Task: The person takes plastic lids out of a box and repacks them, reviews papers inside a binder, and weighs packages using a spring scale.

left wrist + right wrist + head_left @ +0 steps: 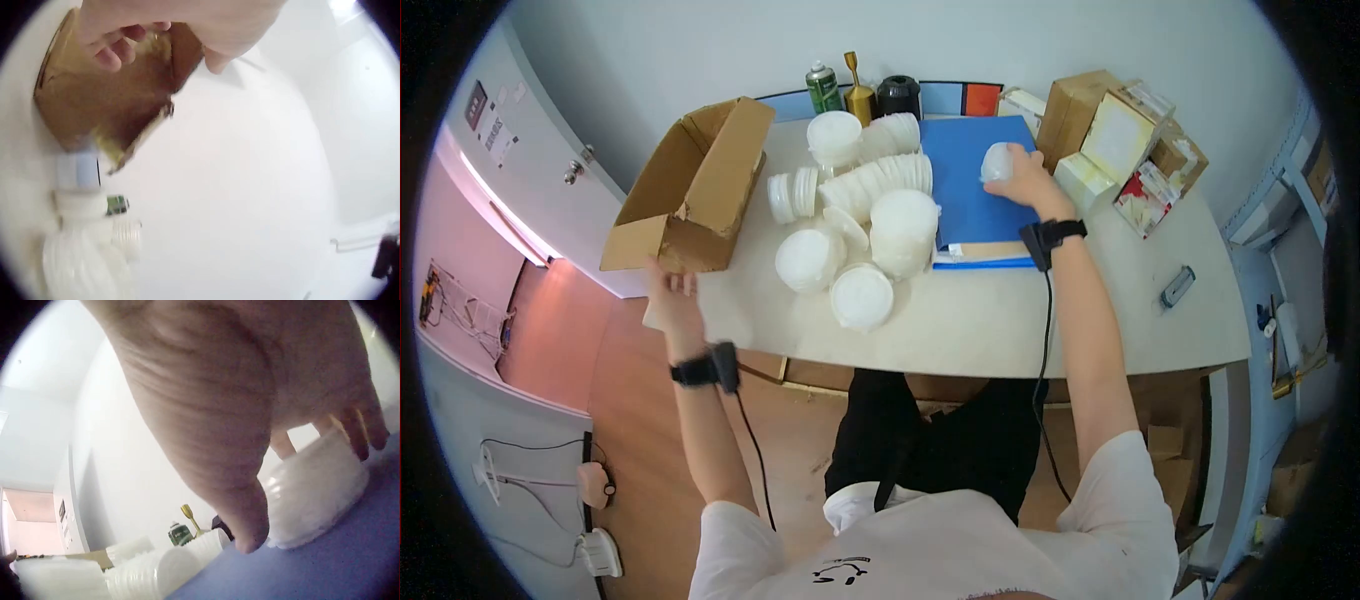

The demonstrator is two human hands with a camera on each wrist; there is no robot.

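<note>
My right hand (1028, 183) holds a small white plastic-wrapped stack (997, 163) over the blue folder (970, 215). In the right wrist view, the thumb lies on one side of the wrapped stack (319, 490) and the fingers on the other. Beside the near flap of the cardboard box (635, 243) is my left hand (675, 305), its fingers loosely bent and holding nothing. The left wrist view has this hand (181, 25) in front of the open box (100, 94); whether it touches the cardboard I cannot tell. Stacks of white round lids or containers (875, 185) lie between the hands.
A green spray can (823, 88), a gold-coloured object (859, 100) and a black cylinder (899, 97) stand at the back. Small boxes (1080, 115) crowd the back right. A small grey object (1177, 287) lies at the right. The table's curved front edge runs near the body.
</note>
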